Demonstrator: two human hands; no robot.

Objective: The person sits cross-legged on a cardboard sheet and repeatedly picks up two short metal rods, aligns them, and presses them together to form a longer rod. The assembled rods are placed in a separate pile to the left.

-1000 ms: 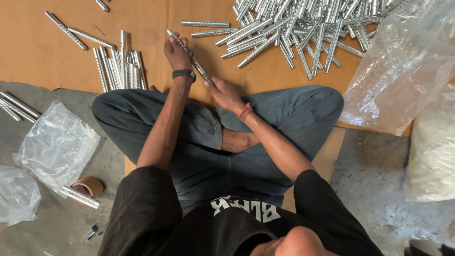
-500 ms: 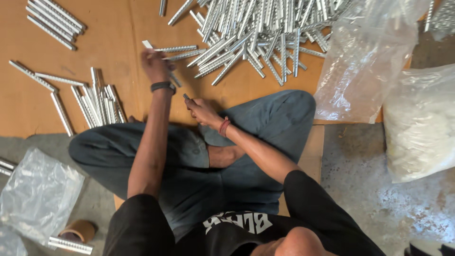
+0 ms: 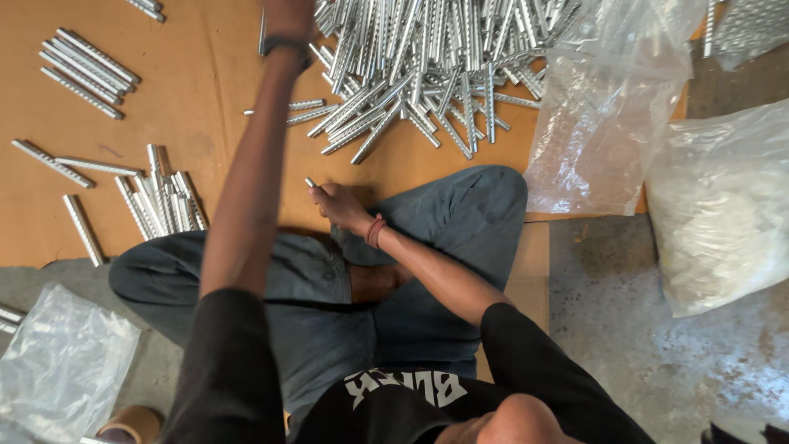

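My left hand (image 3: 289,18) is stretched far forward to the near edge of a big heap of silver perforated metal rods (image 3: 427,74) on brown cardboard (image 3: 205,99). A dark wristband sits on that wrist. The fingers run off the top edge, so their grip is hidden. One thin rod (image 3: 262,34) lies right beside the wrist. My right hand (image 3: 335,202), with a red band at the wrist, rests above my crossed legs. It is closed on a short metal piece (image 3: 310,182) whose tip sticks out past the fingers.
Sorted rods lie in a bundle (image 3: 160,201) at the left, with more rows (image 3: 86,70) at far left. A clear plastic bag (image 3: 600,123) and a white-filled bag (image 3: 723,214) stand at the right. Another clear bag (image 3: 62,370) lies on the concrete floor, lower left.
My left hand has moved forward from in front of my knees to the heap of rods. The right hand stays low with the short piece. The view has shifted towards the heap.
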